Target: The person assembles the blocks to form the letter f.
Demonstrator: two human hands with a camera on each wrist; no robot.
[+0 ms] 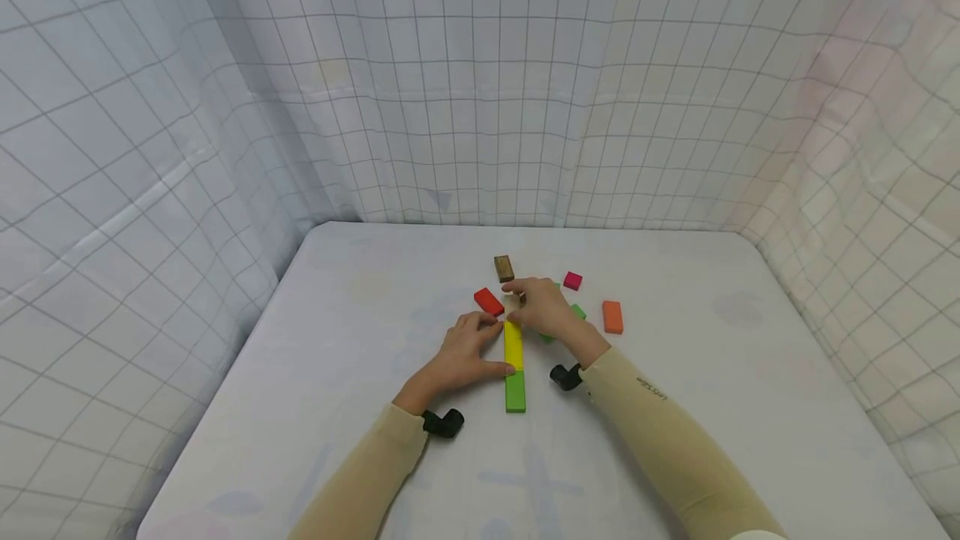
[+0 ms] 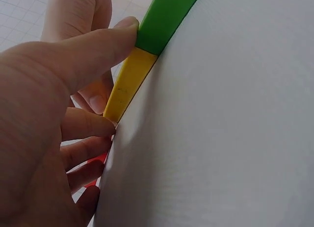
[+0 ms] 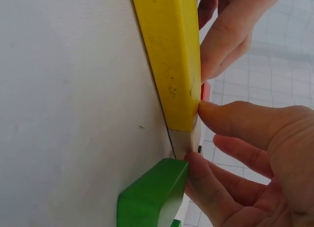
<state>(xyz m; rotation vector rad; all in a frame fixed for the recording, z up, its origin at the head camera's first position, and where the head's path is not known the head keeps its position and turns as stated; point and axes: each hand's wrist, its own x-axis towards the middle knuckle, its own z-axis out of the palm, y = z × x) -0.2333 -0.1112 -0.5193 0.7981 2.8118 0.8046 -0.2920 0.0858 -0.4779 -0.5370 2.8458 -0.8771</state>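
Row lies flat on the white table [image 1: 712,407], running away from the person: green block [image 1: 515,392] at near end, yellow block [image 1: 513,346] mid, pale wood block [image 3: 181,142] at far end, ends touching. L hand [image 1: 461,352] is spread fairly wide along the row's L side, thumb tip at the yellow/green joint, index tip by the yellow's far end; I read it as light contact, not a squeeze. R hand [image 1: 546,307] is narrow: thumb & index pinch the pale wood block, thumb tip also v. close to the yellow's end; exact contact pts partly hidden from me.

Handling, my guess: small wood pcs, light, rigid, not fragile; painted faces maybe a bit slick, so a hard push could skid the row or kink a joint. I'd take opp. long sides, low, fingertips only, clear of the joints. Watch the R side: second green block [image 3: 152,195] sits right by the pale one. Also nearby: red block [image 1: 489,302], brown block [image 1: 504,268], magenta block [image 1: 573,281], orange block [image 1: 612,317].
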